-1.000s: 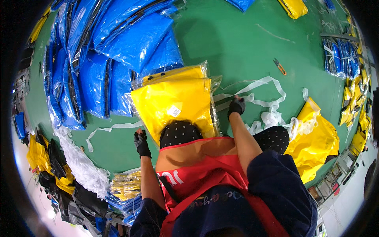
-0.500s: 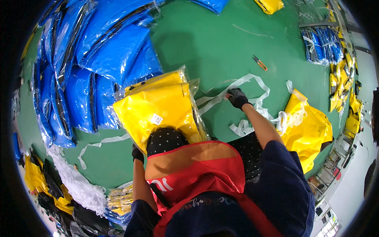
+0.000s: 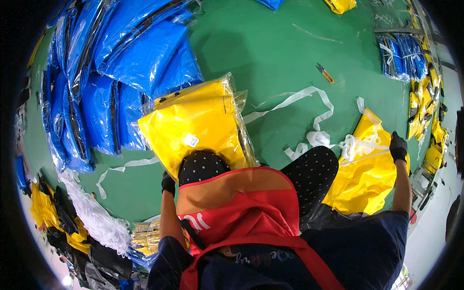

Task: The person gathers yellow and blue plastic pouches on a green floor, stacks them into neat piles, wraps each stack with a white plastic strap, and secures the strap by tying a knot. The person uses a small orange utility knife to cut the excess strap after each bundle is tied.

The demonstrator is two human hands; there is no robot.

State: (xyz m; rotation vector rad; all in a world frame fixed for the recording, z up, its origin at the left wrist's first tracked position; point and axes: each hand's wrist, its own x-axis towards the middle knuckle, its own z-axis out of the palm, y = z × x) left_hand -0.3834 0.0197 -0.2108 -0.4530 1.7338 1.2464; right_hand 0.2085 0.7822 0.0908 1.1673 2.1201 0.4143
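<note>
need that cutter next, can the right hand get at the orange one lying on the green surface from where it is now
Probably not without a big move. The right hand is out at the far edge of the yellow bag, while the orange cutter lies well up the green surface. Nothing blocks the way except loose white strapping.

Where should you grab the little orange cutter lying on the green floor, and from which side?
Probably by its orange handle end. The orange cutter lies flat and slanted on the green floor, alone, with bare floor all round, so a hand can come straight down from above and pinch across its narrow sides. It is too small here to tell which tip holds the blade, so stay on the thicker orange part.
</note>
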